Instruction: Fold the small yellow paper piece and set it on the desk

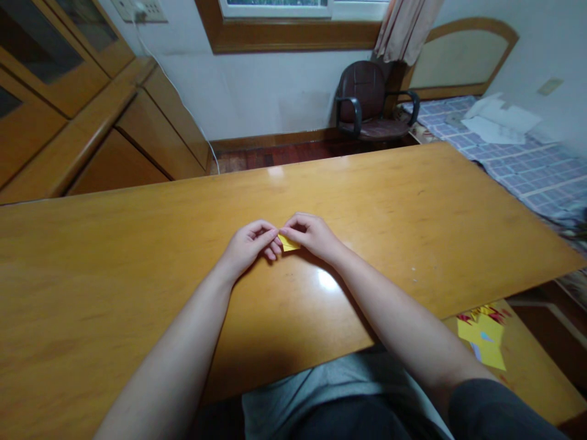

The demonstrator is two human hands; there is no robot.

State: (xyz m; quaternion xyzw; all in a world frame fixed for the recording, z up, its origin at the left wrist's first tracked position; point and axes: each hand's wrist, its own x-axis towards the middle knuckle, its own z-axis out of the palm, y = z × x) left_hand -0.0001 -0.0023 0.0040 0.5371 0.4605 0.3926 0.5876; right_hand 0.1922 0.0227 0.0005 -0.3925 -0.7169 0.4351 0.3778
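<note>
A small piece of yellow paper (290, 244) with a crease across it is held just above the wooden table (137, 263). My left hand (254, 244) pinches its left corner between thumb and forefinger, the other fingers curled below. From the other side, my right hand (314, 235) grips the paper's upper right part, thumb on top. The two thumbs nearly meet at the upper edge. Part of the paper is covered by the right fingers.
To the lower right, a lower wooden surface (541, 373) carries yellow paper sheets (486, 336) and red and yellow folded pieces. Beyond the table stand a brown armchair (367, 98), a bed with a plaid cover (518, 159), and wooden cabinets (137, 134) at left.
</note>
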